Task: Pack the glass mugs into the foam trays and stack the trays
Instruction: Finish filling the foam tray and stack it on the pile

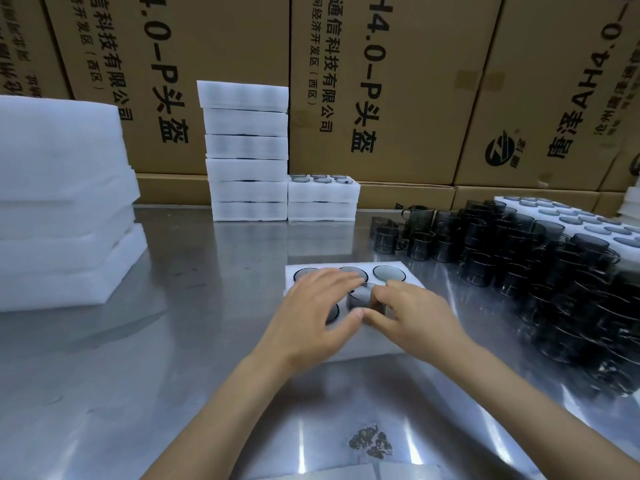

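A white foam tray [346, 266] lies on the steel table in front of me, with dark glass mugs in its far row of pockets. A glass mug [362, 296] stands in the middle of the near row. My left hand [318, 310] lies over the tray's left side with fingers spread, touching that mug. My right hand [415, 313] grips the same mug from the right, fingers curled round it. The tray's near pockets are hidden under my hands.
Loose dark mugs [519, 258] crowd the table at the right. Packed trays stand stacked [247, 150] at the back, with a lower stack [322, 199] beside them. Empty foam sheets [62, 202] pile up at the left. Cardboard boxes [381, 81] form the back wall.
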`<state>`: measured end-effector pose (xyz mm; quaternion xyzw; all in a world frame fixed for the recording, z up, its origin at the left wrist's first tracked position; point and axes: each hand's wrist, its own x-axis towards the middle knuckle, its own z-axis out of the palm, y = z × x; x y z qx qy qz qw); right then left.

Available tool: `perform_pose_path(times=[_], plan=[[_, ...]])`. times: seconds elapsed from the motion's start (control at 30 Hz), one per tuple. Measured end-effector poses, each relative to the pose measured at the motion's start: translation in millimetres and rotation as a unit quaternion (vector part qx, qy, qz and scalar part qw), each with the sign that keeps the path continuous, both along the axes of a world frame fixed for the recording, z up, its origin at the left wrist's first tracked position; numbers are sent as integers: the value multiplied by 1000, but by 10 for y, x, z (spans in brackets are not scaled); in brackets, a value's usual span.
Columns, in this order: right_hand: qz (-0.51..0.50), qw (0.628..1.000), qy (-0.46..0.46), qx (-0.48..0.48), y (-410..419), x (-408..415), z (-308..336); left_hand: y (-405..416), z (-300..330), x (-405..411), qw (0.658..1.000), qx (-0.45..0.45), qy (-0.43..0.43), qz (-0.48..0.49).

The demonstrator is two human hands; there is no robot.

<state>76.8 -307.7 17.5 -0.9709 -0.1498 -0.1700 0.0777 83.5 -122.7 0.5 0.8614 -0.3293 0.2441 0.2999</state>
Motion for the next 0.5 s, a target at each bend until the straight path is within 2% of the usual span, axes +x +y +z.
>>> perform_pose_path(times=[0.13, 0.2, 0.3, 0.5], plan=[[50, 991, -61, 107, -171, -114, -48, 46, -43, -85, 995, 92, -26, -7], [81, 991, -36, 100, -214, -139, -92, 85, -85, -108, 988, 144, -59, -2], [97, 995, 18, 32, -213, -121, -218, 115, -139, -121, 976, 204, -72, 3], [96, 995, -15, 26, -225, -66, -303, 43, -159, -100, 985, 165, -54, 26]])
